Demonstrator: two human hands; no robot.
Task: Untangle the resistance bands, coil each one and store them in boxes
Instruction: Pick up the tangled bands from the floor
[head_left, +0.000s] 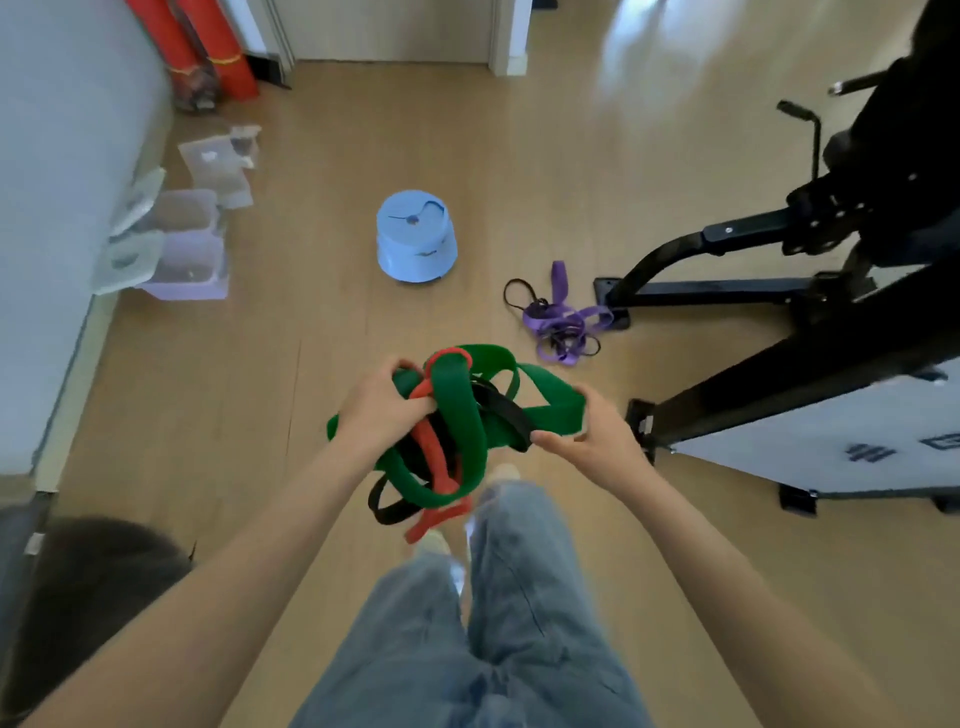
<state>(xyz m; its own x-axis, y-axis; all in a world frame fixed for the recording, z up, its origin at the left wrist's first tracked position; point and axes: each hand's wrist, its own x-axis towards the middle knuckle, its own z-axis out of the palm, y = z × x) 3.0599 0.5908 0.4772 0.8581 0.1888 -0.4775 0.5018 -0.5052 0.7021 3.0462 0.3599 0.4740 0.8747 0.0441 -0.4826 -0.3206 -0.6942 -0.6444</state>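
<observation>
**Green, red and black: one knot held up for sorting**

Green rubber dominates the tangle (447, 426) that the person holds in the air over their knees, well above the wooden floor (311, 322). Lifting it this way lets the loose loops hang down, which probably makes it easier to see which strand crosses which. The left hand (382, 410) has its fingers curled into the heart of the knot, gripping the green band (460, 410) and the red band (428, 441) together as an anchor. The right hand (597, 441) pinches an outer green loop beside the black band (506, 415), set to draw it sideways, away from the anchor.

A second tangle, purple and black (563, 327), lies on the floor near the foot of the black exercise frame (727, 244) (untouched, presumably waiting its turn). The clear storage boxes (182, 249) stand open along the wall on the left, well apart from both tangles, so storing looks like a later step. An upturned blue tub (415, 239) sits between boxes and bands.
</observation>
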